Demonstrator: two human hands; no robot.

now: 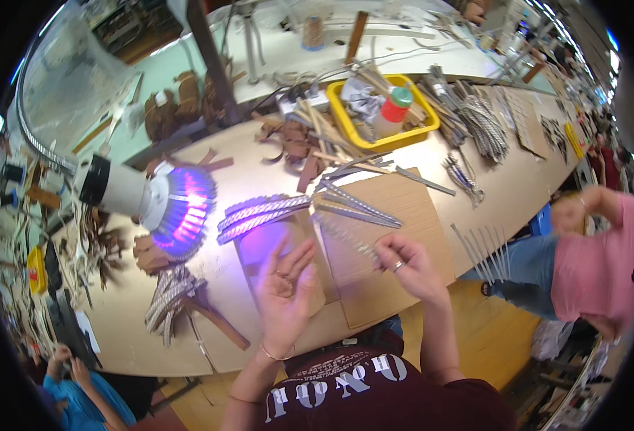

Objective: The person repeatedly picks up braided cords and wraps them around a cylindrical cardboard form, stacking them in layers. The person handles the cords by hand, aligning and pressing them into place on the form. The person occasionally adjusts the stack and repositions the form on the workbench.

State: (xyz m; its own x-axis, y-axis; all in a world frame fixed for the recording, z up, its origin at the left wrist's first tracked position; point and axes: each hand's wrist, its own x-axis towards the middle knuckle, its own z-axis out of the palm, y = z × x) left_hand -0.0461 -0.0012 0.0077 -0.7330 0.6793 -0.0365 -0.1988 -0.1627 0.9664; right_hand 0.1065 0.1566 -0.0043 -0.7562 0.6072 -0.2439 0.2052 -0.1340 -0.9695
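My right hand (412, 271), a ring on one finger, pinches the end of a narrow patterned strip (350, 241). The strip is blurred and slants up and left over a flat cardboard sheet (410, 208). My left hand (288, 280) is raised, palm up with fingers apart, and holds nothing. Just beyond it lies a bundle of light patterned strips (266, 213), tinted purple by a lamp (180, 212). More dark-edged strips (360, 205) fan out on the cardboard beyond my right hand.
A yellow tray (378, 146) at the back holds a green-capped bottle (396, 106). Brown scraps (292, 144) lie left of it. Another strip bundle (169, 298) sits at the near left. Thin grey strips (483, 251) overhang the right edge. A person in pink (597, 258) stands at right.
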